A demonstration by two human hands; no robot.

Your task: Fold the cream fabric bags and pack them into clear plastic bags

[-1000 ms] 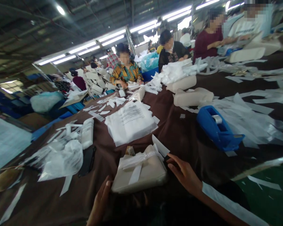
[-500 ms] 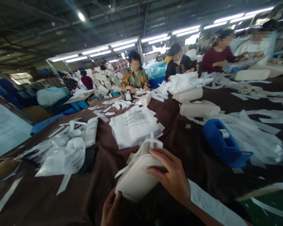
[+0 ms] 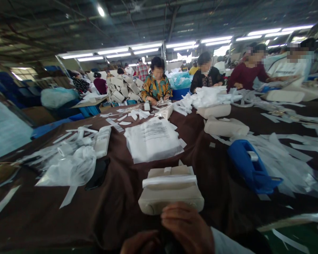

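Note:
A beige bag (image 3: 172, 197) lies on the brown cloth in front of me, with a white strip across its upper part. My right hand (image 3: 187, 224) is at the bag's near edge, its fingers bent and close together; what they hold, if anything, is hidden. Low at the bottom edge of the view, my left hand (image 3: 143, 241) is dark and blurred, nearer to me than the bag. Beyond the bag sits a stack of white printed plastic bags (image 3: 153, 141).
A blue tape dispenser (image 3: 251, 165) stands at the right beside white strips. To the left are a crumpled clear bag (image 3: 74, 165) and a dark phone (image 3: 97, 174). More beige bags (image 3: 226, 127) lie farther back. Several people work across the table.
The beige bag, earlier tilted between both my hands, now lies level on the cloth. My left hand has come off it and both hands are lower. The view has shifted slightly.

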